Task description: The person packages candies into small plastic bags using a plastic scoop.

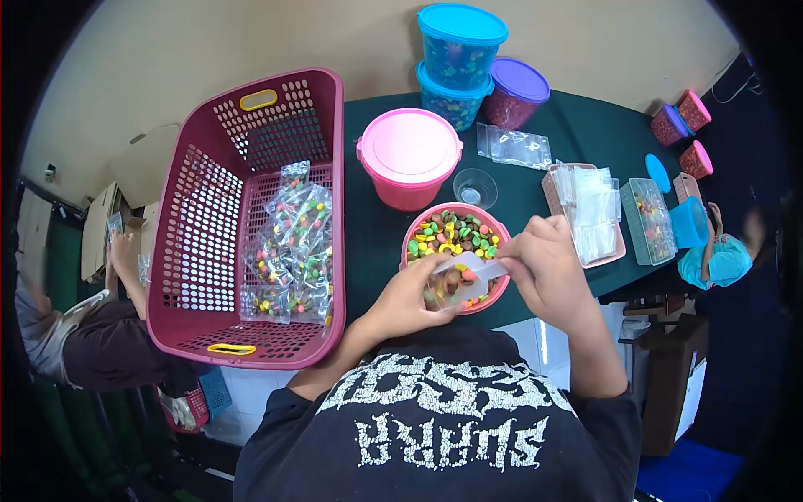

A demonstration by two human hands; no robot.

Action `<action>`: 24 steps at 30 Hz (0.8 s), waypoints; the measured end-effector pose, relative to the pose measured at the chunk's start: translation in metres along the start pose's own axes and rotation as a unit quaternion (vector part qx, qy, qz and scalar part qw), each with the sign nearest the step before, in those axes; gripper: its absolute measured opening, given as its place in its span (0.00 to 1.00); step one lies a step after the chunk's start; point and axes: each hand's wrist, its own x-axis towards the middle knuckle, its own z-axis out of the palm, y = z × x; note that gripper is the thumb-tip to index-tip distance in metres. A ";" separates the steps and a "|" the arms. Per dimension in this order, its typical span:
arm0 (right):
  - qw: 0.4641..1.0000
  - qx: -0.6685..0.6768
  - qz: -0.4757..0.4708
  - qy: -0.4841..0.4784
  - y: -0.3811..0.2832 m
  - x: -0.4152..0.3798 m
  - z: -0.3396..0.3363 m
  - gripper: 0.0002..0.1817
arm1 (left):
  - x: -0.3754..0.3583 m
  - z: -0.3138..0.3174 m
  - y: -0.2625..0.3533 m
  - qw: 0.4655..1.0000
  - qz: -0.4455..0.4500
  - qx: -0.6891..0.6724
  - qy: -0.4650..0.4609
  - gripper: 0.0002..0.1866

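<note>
Over a pink tub (406, 251) full of colourful candies (447, 234), my left hand (406, 297) is closed around a small clear plastic bag (458, 284) with some candies in it. The fingers of my right hand (539, 263) pinch the whitish upper edge of that bag from the right. Behind the tub stands a clear cup (475, 189). To the left, a large maroon basket (196, 226) contains a heap of filled candy bags (293, 251).
A pink lidded bucket (410, 151) stands behind the tub, with stacked blue buckets (462, 38) and a purple-lidded one (520, 81) farther back. Flat bags fill a tray (615, 251) at right, beside a grey basket (640, 222). People sit left (92, 335) and right (715, 259).
</note>
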 end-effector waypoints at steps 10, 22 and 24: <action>0.967 0.118 -0.198 -0.111 -0.024 0.027 -0.011 0.12 | 0.002 -0.011 -0.006 0.859 -0.003 -0.465 -0.215 0.32; 0.970 -0.023 0.232 0.063 0.065 -0.085 0.066 0.05 | -0.008 -0.007 -0.027 0.987 -0.041 -0.118 0.104 0.30; 0.937 0.073 0.320 0.119 0.069 -0.107 0.092 0.08 | -0.007 -0.002 -0.036 0.991 -0.032 -0.005 0.131 0.31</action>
